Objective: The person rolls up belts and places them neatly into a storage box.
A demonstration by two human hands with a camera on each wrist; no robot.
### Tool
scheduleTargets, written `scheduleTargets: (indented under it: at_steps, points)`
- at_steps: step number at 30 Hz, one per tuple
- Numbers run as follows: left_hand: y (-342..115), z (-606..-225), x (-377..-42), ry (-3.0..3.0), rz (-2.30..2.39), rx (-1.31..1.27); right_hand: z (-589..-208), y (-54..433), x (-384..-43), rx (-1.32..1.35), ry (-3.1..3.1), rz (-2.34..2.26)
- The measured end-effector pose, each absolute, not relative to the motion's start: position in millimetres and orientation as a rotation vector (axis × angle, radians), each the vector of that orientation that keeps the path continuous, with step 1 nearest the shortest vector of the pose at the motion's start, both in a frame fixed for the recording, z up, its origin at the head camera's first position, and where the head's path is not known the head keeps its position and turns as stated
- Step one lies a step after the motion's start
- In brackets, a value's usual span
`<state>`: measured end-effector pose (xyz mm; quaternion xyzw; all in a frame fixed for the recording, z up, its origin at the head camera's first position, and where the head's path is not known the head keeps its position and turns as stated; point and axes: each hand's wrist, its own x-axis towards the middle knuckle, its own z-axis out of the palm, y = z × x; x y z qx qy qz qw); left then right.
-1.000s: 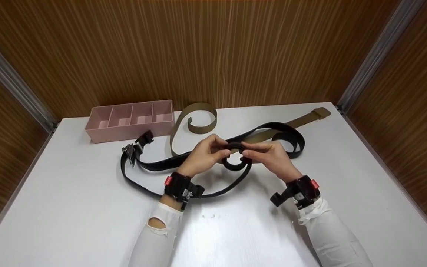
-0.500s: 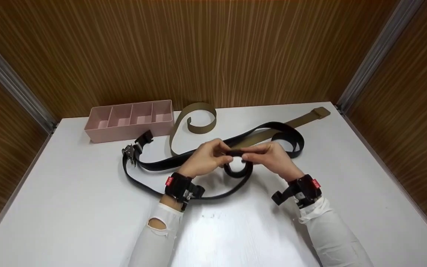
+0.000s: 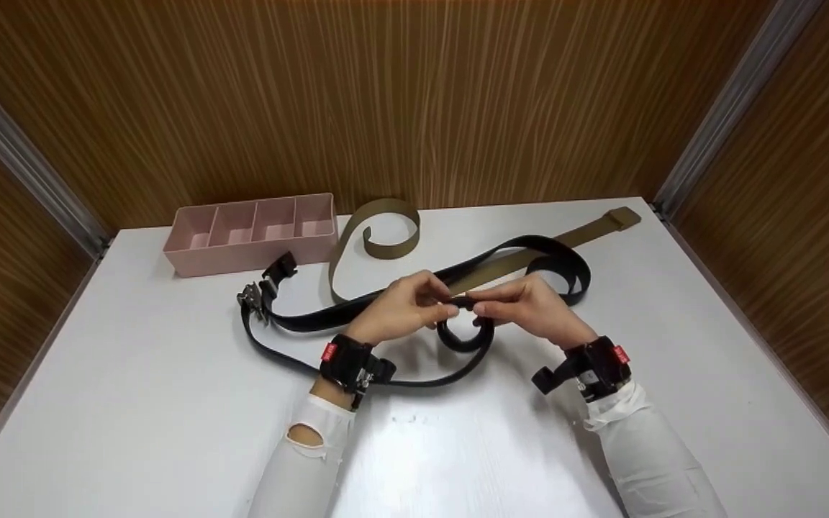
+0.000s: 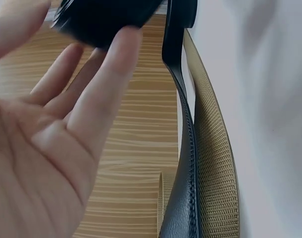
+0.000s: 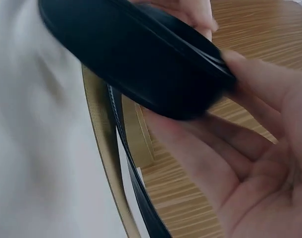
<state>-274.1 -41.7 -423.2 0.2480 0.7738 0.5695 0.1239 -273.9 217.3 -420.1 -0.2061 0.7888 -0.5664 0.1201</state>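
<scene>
A black leather belt is rolled at one end into a coil, held between both hands near the middle of the table. Its loose length curves left to a metal buckle. My left hand pinches the far left part of the coil between thumb and fingers. On the coil's right side, my right hand pinches it the same way. In the right wrist view the layered roll spans between the fingertips. A second black belt lies behind the hands, its far end curled at the right.
A tan woven belt lies behind, curled at its left end, and passes under the second black belt to a buckle at the right. A pink box with several compartments stands back left. Wood-grain panels enclose the white table.
Both hands and the coil have shifted slightly toward the person. The coil has turned in the fingers, and the loose strap on the left has moved a little.
</scene>
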Motion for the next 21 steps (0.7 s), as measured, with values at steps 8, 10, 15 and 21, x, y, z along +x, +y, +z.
scheduleTargets:
  at_steps: [8, 10, 15, 21]
  points:
    - [-42.9, -424.6, -275.5, 2.29, 1.68, 0.684, -425.7, 208.5, -273.3, -0.549, 2.263, -1.734]
    - [-43.2, -424.8, -276.6, 2.301, 1.763, 0.64, -429.4, 204.1, -273.5, -0.527, 2.231, -1.852]
    - [-42.5, -423.6, -277.8, 2.298, 1.858, 0.604, -432.4, 200.5, -272.8, -0.512, 2.189, -1.983]
    - [-43.1, -421.1, -274.5, 2.265, 1.687, 0.705, -421.7, 213.7, -272.0, -0.599, 2.228, -1.713]
